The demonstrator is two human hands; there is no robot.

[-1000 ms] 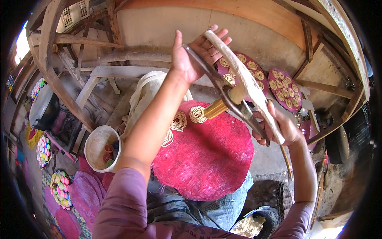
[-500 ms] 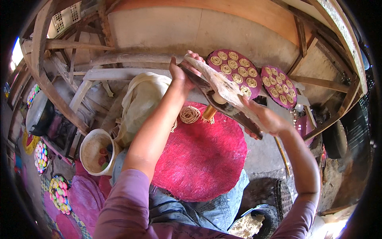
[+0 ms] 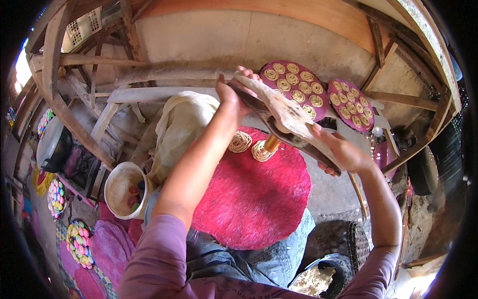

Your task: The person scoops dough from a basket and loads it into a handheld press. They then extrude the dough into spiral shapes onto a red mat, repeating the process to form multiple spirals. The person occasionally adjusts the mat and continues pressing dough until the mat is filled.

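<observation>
My left hand [image 3: 234, 94] grips the upper end of a wooden press, made of a dark lower bar [image 3: 305, 148] and a pale, crusted upper bar [image 3: 286, 112]. My right hand [image 3: 341, 149] is closed round its lower end. A brass cylinder [image 3: 271, 143] hangs from the press's middle over a nest of pale strands [image 3: 261, 152], with another nest [image 3: 240, 141] beside it. Both nests lie on a round pink-red mat [image 3: 251, 204] over my lap.
Two round trays of strand nests [image 3: 291, 79] [image 3: 348, 107] stand beyond. Draped cream cloth [image 3: 177, 122], a white bucket [image 3: 119, 192] and a dark pot [image 3: 52, 144] are at left, with bright coloured piles [image 3: 79, 241]. Wooden beams [image 3: 403, 99] surround me; a black basin [image 3: 326, 279] sits lower right.
The press has come down and levelled off lower over the mat. My left hand has closed from open fingers onto its end. A fuller nest now lies under the cylinder.
</observation>
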